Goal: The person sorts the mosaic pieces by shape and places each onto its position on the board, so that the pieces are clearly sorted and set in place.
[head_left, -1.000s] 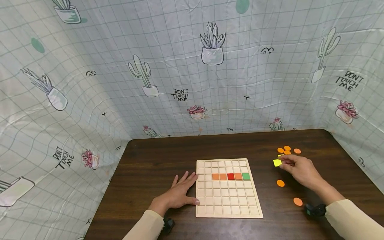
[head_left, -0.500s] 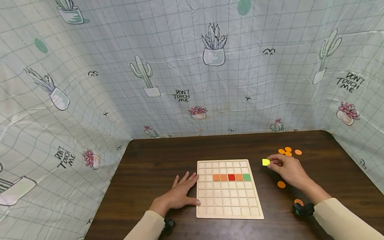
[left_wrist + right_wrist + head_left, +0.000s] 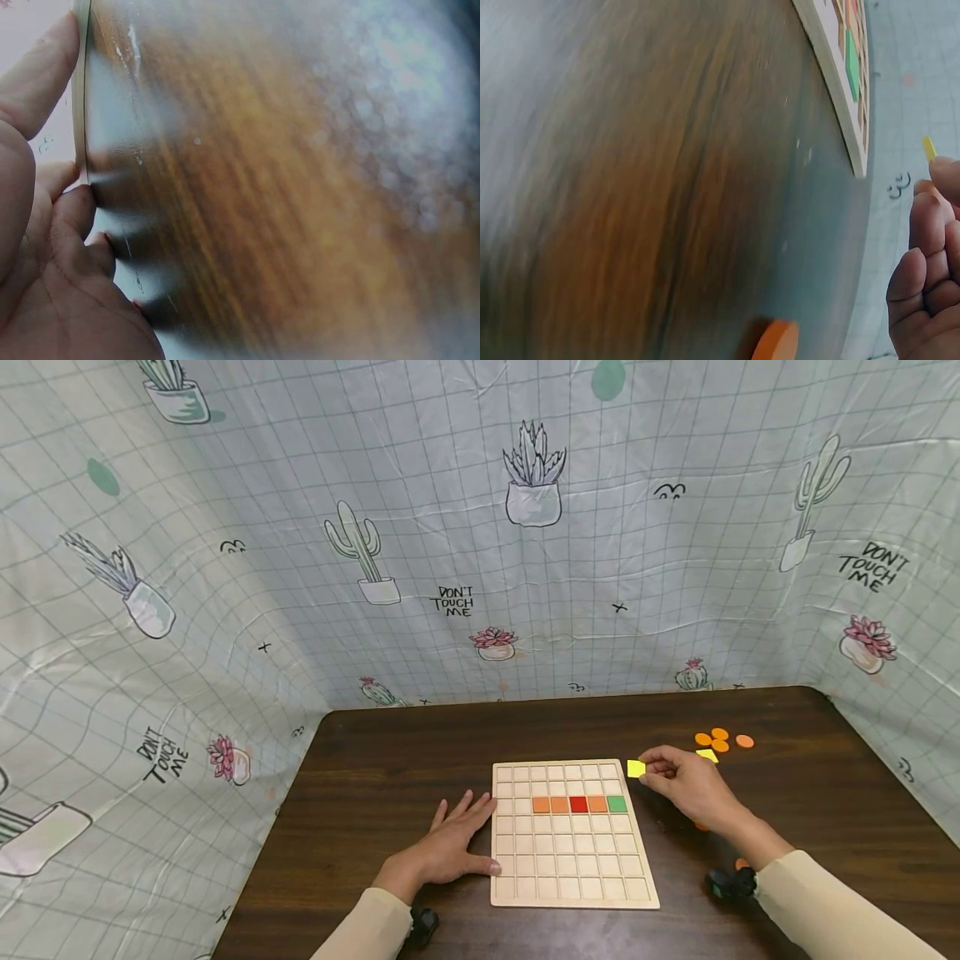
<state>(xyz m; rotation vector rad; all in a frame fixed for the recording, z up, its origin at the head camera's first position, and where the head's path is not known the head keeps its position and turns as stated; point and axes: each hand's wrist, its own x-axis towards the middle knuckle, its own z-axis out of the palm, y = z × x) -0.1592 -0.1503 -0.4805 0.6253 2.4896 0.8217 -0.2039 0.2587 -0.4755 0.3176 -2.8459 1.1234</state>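
Observation:
A pale wooden grid board (image 3: pixel 566 867) lies on the dark table. One of its rows holds three orange tiles, a red tile (image 3: pixel 578 804) and a green tile (image 3: pixel 617 803). Thumb and fingers of my right hand (image 3: pixel 690 783) pinch a yellow square tile (image 3: pixel 636 769) just past the board's upper right corner. In the right wrist view only the edge of that yellow tile (image 3: pixel 928 148) shows at the fingertips. My left hand (image 3: pixel 442 847) is spread on the table, its thumb and fingertips at the board's left edge.
Beyond my right hand lies another yellow tile (image 3: pixel 707 756), partly covered by the hand. Several orange discs (image 3: pixel 719 734) sit at the back right; two more are mostly hidden by the right arm. A patterned curtain (image 3: pixel 420 543) surrounds the table's far sides.
My right hand has carried the yellow tile leftward from near the orange discs to beside the board. The left hand has stayed at the board's left edge.

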